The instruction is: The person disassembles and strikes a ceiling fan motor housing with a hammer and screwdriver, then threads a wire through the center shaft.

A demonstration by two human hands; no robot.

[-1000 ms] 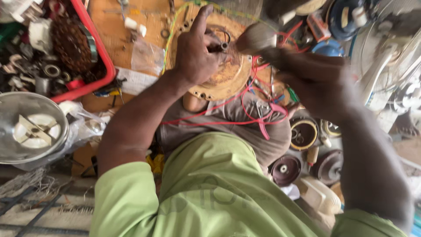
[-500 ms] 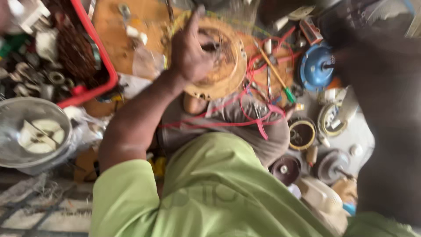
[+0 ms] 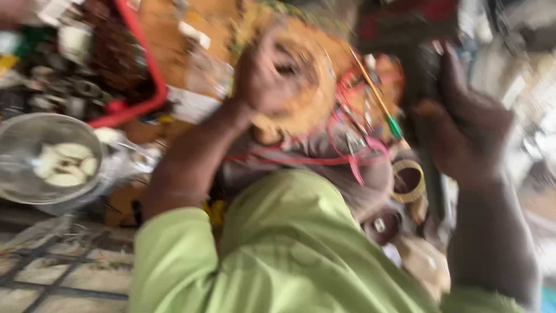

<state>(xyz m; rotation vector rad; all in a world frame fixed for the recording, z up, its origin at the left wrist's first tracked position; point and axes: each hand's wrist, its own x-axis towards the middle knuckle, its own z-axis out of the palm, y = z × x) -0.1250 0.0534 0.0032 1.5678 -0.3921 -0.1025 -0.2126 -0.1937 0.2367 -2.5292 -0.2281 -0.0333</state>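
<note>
Head view, heavily motion-blurred; edges smear and small parts do not resolve.

Left hand lies on the round orange-tan disc, fingers curled over its central opening. Grip looks pressed against the disc face, but the blur hides whether the fingertips pinch anything inside the hole. The disc sits upper middle of the frame, above the person's lap, its left part covered by the hand and its upper rim smeared.

Right hand is raised at the right, fingers bent around a dark upright object. Shape of that object is unreadable, only a dark vertical mass running down past the wrist. Cannot tell whether the grip closes fully on it or only rests against it.

Red and pink wires loop below and right of the disc, across a grey-brown cloth. A thin yellow stick with a green end lies slanted between disc and right hand; probably a tool, kind unclear.

Left side: a red tray holds dark metal parts, all smudged. Below it, a round grey metal fan housing with pale blades, cut by the left frame edge. A brass-coloured ring sits near the right forearm. Green sleeves fill the bottom of the frame and hide whatever lies beneath. Tiled floor shows at lower left.
</note>
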